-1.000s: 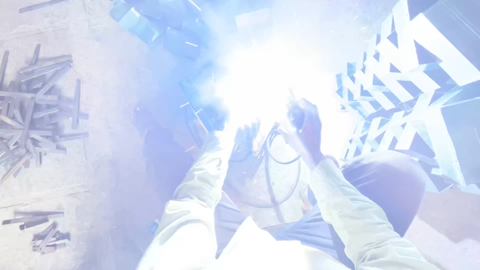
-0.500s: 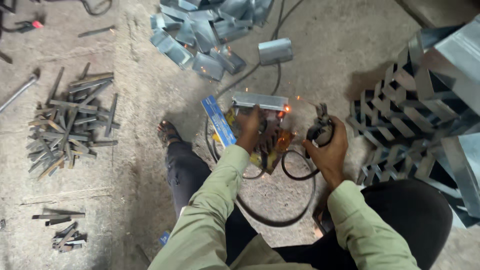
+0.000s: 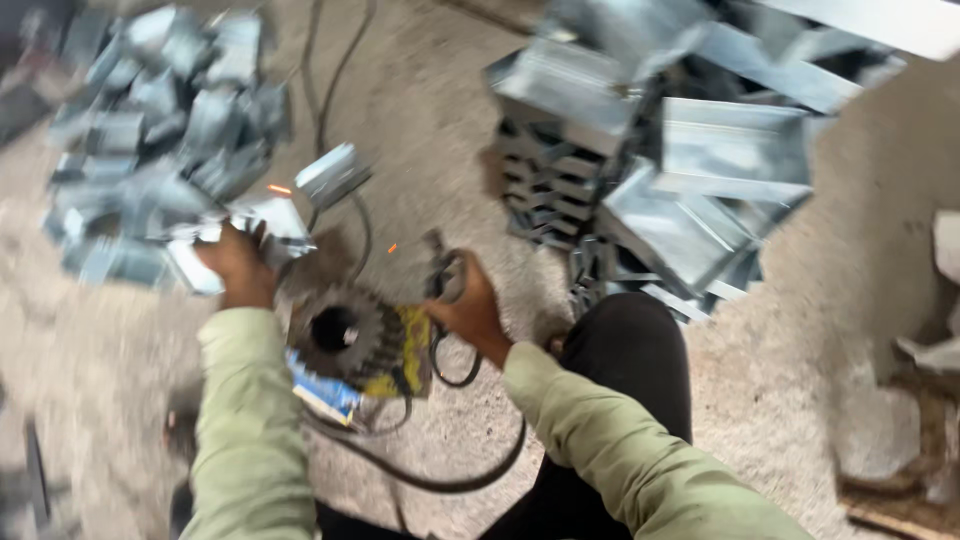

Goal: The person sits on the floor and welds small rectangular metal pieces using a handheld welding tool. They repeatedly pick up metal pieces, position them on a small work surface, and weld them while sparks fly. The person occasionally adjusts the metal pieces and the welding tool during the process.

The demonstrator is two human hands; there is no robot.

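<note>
Floor welding station: two hands, bent sheet-metal bracket, electrode holder

Left hand (image 3: 238, 268) was closed on a bent sheet-metal bracket (image 3: 262, 228), steadying it above a dark toothed gear (image 3: 340, 332) that sat on a yellow plate (image 3: 410, 352); right hand (image 3: 472, 308) was clenched round the cabled electrode holder (image 3: 445, 275), just right of the bracket; cut brackets (image 3: 160, 120) heaped far left

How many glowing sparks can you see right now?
2: one orange spark above the left hand, near the metal pieces; a smaller spark left of the right hand. Blur may hide others.
</note>
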